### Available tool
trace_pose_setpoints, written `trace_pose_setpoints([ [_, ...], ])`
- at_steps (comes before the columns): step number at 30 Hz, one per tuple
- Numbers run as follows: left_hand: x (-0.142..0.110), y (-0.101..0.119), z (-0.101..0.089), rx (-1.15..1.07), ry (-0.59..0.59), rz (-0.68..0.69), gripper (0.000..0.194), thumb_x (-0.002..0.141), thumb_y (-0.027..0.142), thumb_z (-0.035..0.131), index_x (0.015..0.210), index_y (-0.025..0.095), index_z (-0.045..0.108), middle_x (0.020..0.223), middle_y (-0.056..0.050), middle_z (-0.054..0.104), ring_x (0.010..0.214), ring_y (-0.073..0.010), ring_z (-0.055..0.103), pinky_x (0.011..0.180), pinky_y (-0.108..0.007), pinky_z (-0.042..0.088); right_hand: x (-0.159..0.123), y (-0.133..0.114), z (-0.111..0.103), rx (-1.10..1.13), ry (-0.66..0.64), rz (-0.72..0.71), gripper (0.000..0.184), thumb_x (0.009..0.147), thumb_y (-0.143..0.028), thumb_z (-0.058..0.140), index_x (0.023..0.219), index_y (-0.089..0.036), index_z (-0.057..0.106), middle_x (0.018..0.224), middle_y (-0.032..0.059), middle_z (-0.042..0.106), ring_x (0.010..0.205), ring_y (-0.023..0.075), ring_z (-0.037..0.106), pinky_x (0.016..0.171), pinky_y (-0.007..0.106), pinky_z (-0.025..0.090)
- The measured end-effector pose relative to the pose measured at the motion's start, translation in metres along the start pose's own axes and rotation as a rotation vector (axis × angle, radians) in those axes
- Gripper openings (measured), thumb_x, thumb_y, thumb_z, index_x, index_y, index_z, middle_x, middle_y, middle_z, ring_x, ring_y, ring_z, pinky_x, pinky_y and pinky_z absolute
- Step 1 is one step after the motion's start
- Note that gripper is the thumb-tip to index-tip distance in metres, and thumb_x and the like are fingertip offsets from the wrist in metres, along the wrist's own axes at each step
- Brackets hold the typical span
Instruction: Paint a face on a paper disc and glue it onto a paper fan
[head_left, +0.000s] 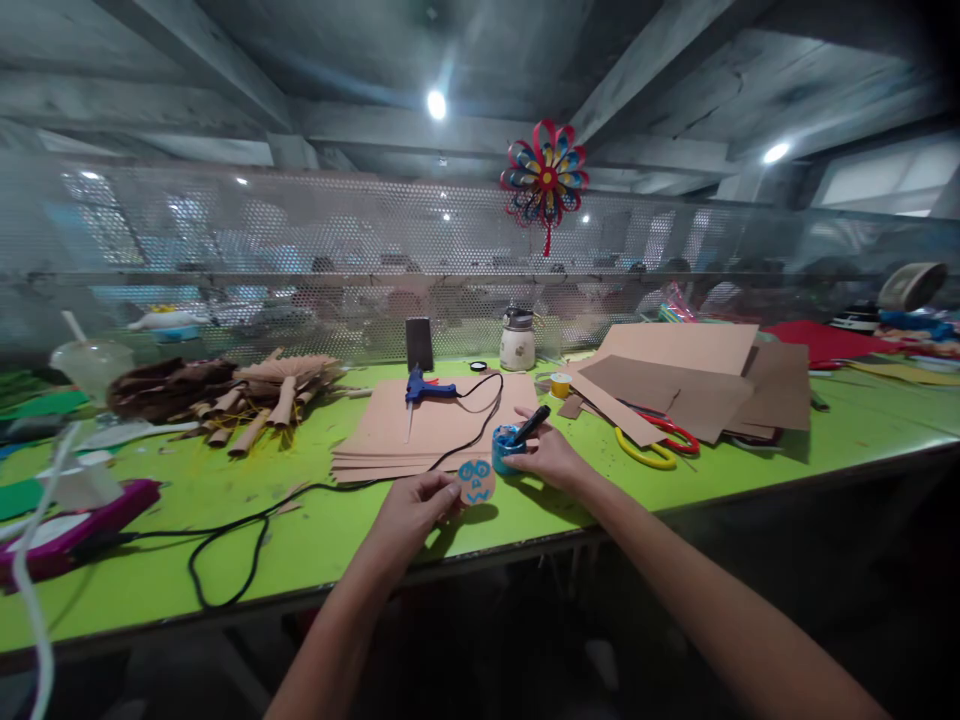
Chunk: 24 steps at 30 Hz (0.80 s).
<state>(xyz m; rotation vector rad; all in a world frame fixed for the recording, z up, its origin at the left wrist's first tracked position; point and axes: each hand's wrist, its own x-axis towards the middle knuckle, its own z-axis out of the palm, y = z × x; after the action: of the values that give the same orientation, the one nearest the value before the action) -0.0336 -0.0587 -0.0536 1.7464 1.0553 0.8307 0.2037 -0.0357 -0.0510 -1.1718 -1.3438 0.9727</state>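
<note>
Between the thumb and fingers of my left hand point(420, 507) is a small round cardboard disc point(477, 482), painted with blue marks like a simple face. My right hand point(553, 455) is closed around a small jar of blue paint point(508, 455) near the table's front edge. A black handle point(534, 424) slants up out of the jar's mouth against my right fingers; its lower end is hidden. Disc and jar are close together. Behind them a blue glue gun point(431, 388) lies on a stack of brown cardboard sheets point(375, 425).
A black cord point(266, 518) loops across the green table point(300, 565) to a purple power strip point(97, 530). Rolled paper pieces point(281, 405) lie left. On the right are cardboard pieces point(675, 385) and yellow-and-red-handled scissors point(649, 455). A jar point(517, 342) stands behind.
</note>
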Motion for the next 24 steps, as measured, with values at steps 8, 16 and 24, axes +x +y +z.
trace_pose_setpoints([
  [8,-0.001,0.004,0.000,0.000,0.012,-0.003,0.027,0.092,0.039,0.056,0.091,0.013,0.061,0.080,0.000,0.061,0.069,-0.0115,0.059,0.066,-0.029,0.051,-0.002,0.000,-0.001,-0.048,-0.016,-0.018,0.092,0.057,-0.011,0.080,0.140,-0.024,0.044,0.108,0.0089,0.067,0.074,0.0163,0.067,0.074,0.037,0.056],
  [16,-0.002,0.006,-0.001,-0.005,0.012,0.029,0.028,0.091,0.040,0.057,0.086,0.014,0.061,0.075,0.002,0.059,0.065,-0.0108,0.057,0.064,-0.028,0.049,0.005,0.012,0.000,-0.111,-0.019,-0.050,0.095,0.055,-0.013,0.082,0.141,-0.022,0.042,0.110,0.0101,0.067,0.081,0.0206,0.068,0.077,0.041,0.057],
  [24,-0.003,0.006,0.000,-0.013,0.029,0.043,0.030,0.091,0.042,0.056,0.086,0.014,0.061,0.075,0.001,0.060,0.065,-0.0107,0.057,0.064,-0.028,0.049,-0.003,0.000,-0.004,-0.149,0.082,-0.066,0.084,0.058,-0.016,0.081,0.136,-0.020,0.049,0.104,0.0105,0.070,0.079,0.0210,0.068,0.075,0.040,0.058],
])
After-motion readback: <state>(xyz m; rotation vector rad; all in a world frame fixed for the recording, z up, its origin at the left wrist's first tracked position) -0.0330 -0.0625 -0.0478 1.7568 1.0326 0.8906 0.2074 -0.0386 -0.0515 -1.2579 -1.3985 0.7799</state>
